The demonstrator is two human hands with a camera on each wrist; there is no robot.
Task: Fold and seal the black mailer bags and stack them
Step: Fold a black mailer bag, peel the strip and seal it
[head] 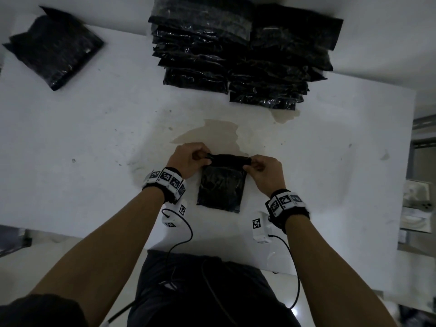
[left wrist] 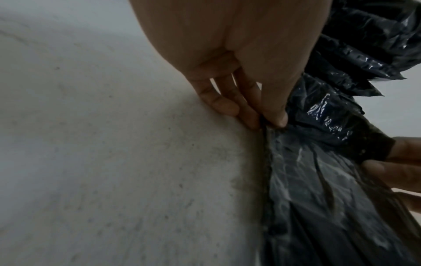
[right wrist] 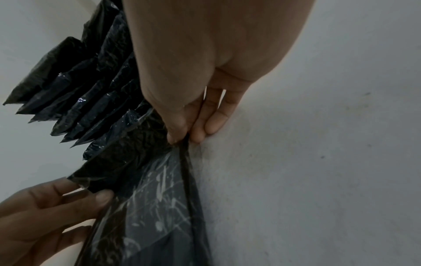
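Observation:
A black mailer bag (head: 221, 187) lies flat on the white table (head: 94, 138) just in front of me, its far end flap bent over toward me. My left hand (head: 200, 156) pinches the flap's left corner between thumb and fingers (left wrist: 271, 117). My right hand (head: 254, 164) pinches the flap's right corner (right wrist: 182, 138). The same bag (left wrist: 330, 189) fills the lower right of the left wrist view, and the bag (right wrist: 148, 207) runs down the middle of the right wrist view. Both hands rest low on the table.
Two rows of overlapping black mailer bags (head: 236, 60) lie at the far middle of the table. A separate small pile of black bags (head: 54, 50) sits at the far left. A brownish stain (head: 212, 135) marks the tabletop beyond my hands. Cables hang from my wrists.

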